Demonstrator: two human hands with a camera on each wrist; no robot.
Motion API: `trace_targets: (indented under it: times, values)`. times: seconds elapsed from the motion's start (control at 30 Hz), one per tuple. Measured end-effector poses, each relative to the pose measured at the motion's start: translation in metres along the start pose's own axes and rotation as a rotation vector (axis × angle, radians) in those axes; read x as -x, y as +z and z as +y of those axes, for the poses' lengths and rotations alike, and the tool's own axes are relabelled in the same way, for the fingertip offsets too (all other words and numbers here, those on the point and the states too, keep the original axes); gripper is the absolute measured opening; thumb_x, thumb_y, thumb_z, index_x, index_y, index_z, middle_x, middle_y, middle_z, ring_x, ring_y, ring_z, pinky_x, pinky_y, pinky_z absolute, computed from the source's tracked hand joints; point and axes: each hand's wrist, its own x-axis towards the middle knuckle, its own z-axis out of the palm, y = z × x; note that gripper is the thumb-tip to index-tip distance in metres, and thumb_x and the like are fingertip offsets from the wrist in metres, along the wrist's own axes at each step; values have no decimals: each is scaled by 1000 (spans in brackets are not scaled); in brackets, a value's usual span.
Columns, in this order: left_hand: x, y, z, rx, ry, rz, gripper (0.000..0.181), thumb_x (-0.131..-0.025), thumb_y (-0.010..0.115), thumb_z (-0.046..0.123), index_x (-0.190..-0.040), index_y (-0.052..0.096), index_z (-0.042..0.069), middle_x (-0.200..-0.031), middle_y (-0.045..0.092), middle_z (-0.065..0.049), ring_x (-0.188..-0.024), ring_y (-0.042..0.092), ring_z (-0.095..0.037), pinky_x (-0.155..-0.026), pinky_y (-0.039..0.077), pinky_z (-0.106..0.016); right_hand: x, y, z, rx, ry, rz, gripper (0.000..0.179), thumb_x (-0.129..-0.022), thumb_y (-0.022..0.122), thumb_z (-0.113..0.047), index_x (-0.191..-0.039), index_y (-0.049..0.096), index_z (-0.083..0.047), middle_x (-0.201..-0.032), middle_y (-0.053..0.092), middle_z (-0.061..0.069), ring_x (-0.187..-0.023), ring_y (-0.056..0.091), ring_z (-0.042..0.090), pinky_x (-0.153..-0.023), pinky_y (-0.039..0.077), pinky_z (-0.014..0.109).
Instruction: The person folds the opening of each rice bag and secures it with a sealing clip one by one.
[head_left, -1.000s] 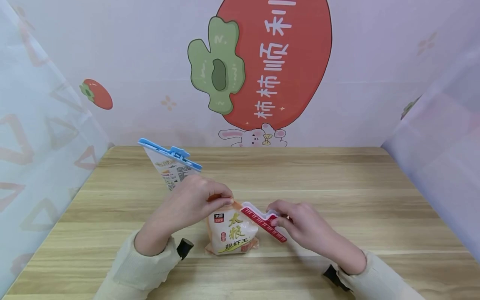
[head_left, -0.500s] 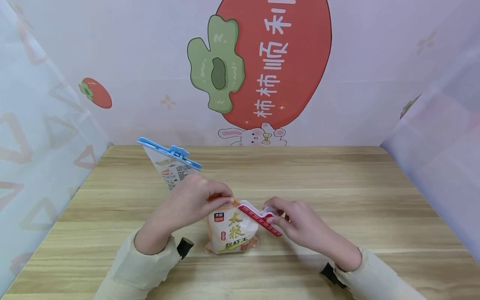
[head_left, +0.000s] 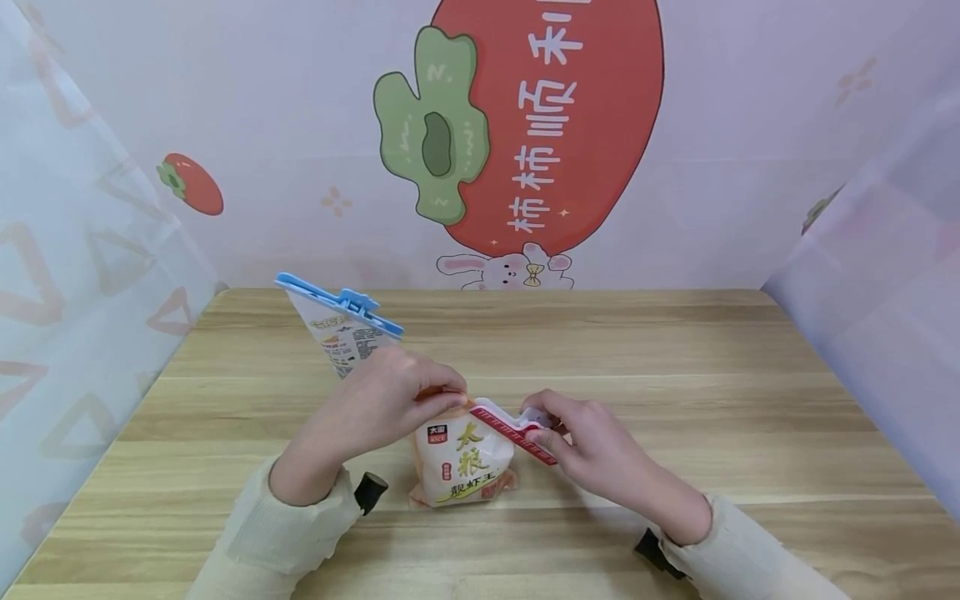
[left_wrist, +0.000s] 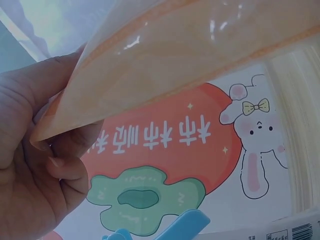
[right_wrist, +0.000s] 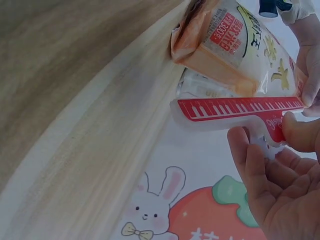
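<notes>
A small rice bag [head_left: 465, 462], white with orange edges and gold lettering, stands on the wooden table. My left hand [head_left: 390, 400] pinches its top corner between thumb and fingers; in the left wrist view the orange-edged film of the bag [left_wrist: 165, 65] runs out from that grip. My right hand [head_left: 592, 433] holds a red and white bag clip [head_left: 513, 432] by its handle. The clip slants along the bag's top right edge, its upper end close to my left fingertips. In the right wrist view the clip [right_wrist: 235, 107] overlaps the bag's upper edge.
Behind my left hand stands another printed bag [head_left: 341, 337], its top held by a long blue clip [head_left: 341, 302]. The wooden table [head_left: 675, 358] ends at a printed back wall [head_left: 712, 208], with pale sheets on both sides.
My right hand has moved a little left and up with the red clip, bringing it farther along the bag's top edge. My left hand keeps its pinch in place.
</notes>
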Motion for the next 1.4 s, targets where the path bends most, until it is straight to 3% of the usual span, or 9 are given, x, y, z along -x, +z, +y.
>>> trace_targets:
  times: [0.63, 0.97, 1.2, 1.4]
  values:
    - [1, 1, -4, 15, 43, -5, 8, -88, 76, 17, -94, 79, 14, -86, 75, 5, -71, 65, -2, -65, 52, -17, 0, 4, -6, 4, -17, 81, 25, -88, 74, -15, -110, 66, -8, -94, 74, -1, -81, 70, 4, -65, 54, 20]
    - [0, 1, 0, -13, 7, -1, 12, -87, 76, 15, -98, 79, 11, -92, 77, 2, -76, 70, -6, -67, 54, -16, -3, 3, -7, -2, -38, 75, 24, -87, 74, -15, -110, 66, -10, -94, 73, -1, -80, 69, 4, -65, 55, 20]
    - [5, -6, -7, 142, -94, -28, 6, -89, 74, 15, -94, 78, 13, -87, 75, 5, -73, 65, -1, -66, 54, -19, -6, 1, -8, 9, -24, 54, 24, -90, 72, -17, -112, 66, -9, -96, 73, 1, -80, 68, 4, -68, 56, 21]
    - [6, -11, -10, 214, -119, -64, 6, -91, 72, 14, -95, 77, 13, -86, 74, 6, -72, 62, -1, -65, 54, -20, -6, 1, -7, 1, -14, 39, 24, -91, 70, -19, -113, 66, -9, -98, 74, 2, -81, 68, 6, -69, 56, 21]
